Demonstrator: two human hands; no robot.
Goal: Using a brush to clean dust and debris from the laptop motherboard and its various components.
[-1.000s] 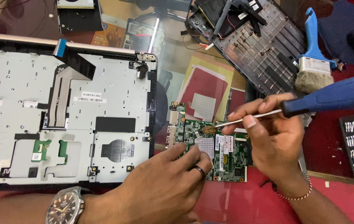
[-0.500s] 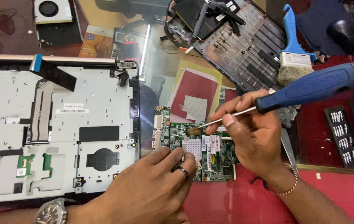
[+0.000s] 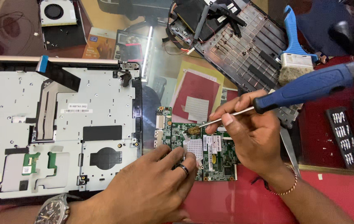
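Right hand (image 3: pixel 255 141) grips blue screwdriver (image 3: pixel 305 89); left hand (image 3: pixel 152 186) flat, pinning green circuit board (image 3: pixel 222 159) bearing white label.

The work surface is a glass-topped table (image 3: pixel 160 70) whose pane throws back soft glare and dim reflections of the room above. Beyond the fingers, wood shows brown through the glass. Beneath the fingers and to their right lies a red mat (image 3: pixel 342 195), edged by a pale wooden strip (image 3: pixel 334 169). Light is even and warm, with few hard shadows.
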